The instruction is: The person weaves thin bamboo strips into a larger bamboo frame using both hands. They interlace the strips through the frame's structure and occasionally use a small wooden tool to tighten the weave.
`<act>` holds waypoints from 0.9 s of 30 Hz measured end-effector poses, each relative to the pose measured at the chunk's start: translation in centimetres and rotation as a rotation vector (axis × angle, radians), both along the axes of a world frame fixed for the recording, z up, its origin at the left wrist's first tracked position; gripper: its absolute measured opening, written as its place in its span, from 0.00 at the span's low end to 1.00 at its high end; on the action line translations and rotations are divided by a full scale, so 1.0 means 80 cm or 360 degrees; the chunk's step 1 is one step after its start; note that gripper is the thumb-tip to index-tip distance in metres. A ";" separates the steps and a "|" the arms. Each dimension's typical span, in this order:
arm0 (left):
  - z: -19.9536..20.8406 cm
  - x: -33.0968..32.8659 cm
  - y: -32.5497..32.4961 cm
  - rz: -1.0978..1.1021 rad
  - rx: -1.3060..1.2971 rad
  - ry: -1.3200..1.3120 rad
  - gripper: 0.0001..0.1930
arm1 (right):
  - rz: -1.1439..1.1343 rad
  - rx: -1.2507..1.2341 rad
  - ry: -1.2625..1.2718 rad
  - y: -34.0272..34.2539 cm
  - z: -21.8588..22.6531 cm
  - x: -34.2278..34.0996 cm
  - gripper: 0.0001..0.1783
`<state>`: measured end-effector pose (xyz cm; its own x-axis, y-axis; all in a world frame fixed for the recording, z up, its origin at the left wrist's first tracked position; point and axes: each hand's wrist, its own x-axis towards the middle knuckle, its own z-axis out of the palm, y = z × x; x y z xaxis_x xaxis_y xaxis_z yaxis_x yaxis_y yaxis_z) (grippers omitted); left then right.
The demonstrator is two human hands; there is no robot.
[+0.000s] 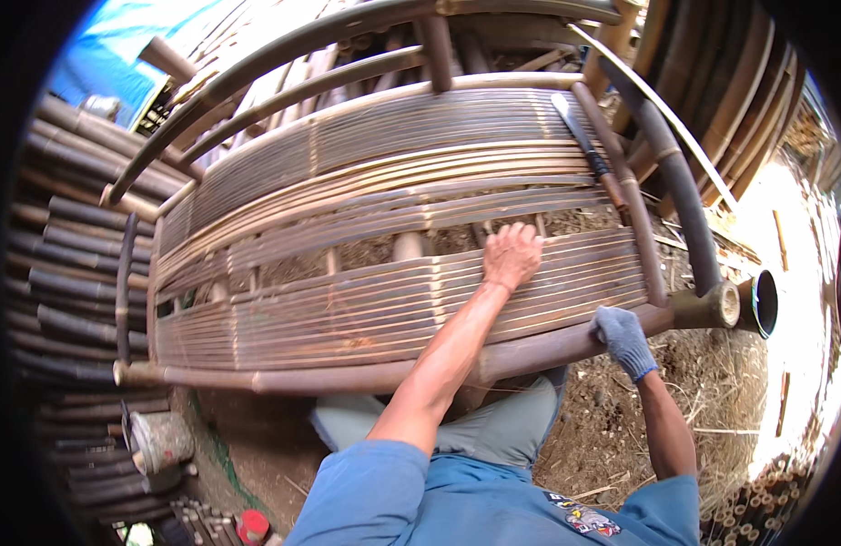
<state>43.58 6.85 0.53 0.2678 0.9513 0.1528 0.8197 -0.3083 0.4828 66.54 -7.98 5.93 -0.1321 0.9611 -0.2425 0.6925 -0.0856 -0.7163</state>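
A long bamboo bench (375,369) of dark poles lies across in front of me, its seat made of thin bamboo slats (348,309). My bare left hand (513,255) rests on the near band of slats, right of the middle. Its fingers are curled over that band's far edge, beside an open gap. On my right hand (623,341) is a grey-blue knitted glove. Closed, it grips the thick front rail (548,355) close to the right end; its fingertips are partly hidden. A large knife (580,135) with a dark handle lies on the slats at the far right.
Stacked bamboo poles (75,246) fill the left side. Curved bamboo pieces (739,100) lean at the back right. A dirty white bucket (161,441) stands at the lower left, with a red object (252,526) below it. Cut bamboo ends (757,510) lie at the lower right.
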 end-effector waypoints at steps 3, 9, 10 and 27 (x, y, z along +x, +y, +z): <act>0.002 -0.055 0.003 -0.0164 0.0010 -0.0745 0.15 | -0.0847 0.0078 0.0950 -0.032 0.021 -0.015 0.16; 0.109 -0.253 -0.096 -0.1019 -0.0068 0.0053 0.19 | -0.1550 0.0214 -0.1386 -0.228 -0.031 0.118 0.30; 0.116 -0.291 -0.118 -0.1035 -0.0037 0.0241 0.20 | -0.1720 0.0481 -0.1541 -0.249 -0.047 0.111 0.31; 0.133 -0.451 -0.432 -0.1297 -0.1290 -0.0024 0.16 | 0.0118 0.0719 -0.0571 -0.082 0.031 -0.463 0.18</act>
<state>7.51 -27.71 11.15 0.8523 0.3165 -0.4165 0.5117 -0.3387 0.7896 29.47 -14.51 8.40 -0.1880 0.9710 0.1475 0.8913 0.2318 -0.3898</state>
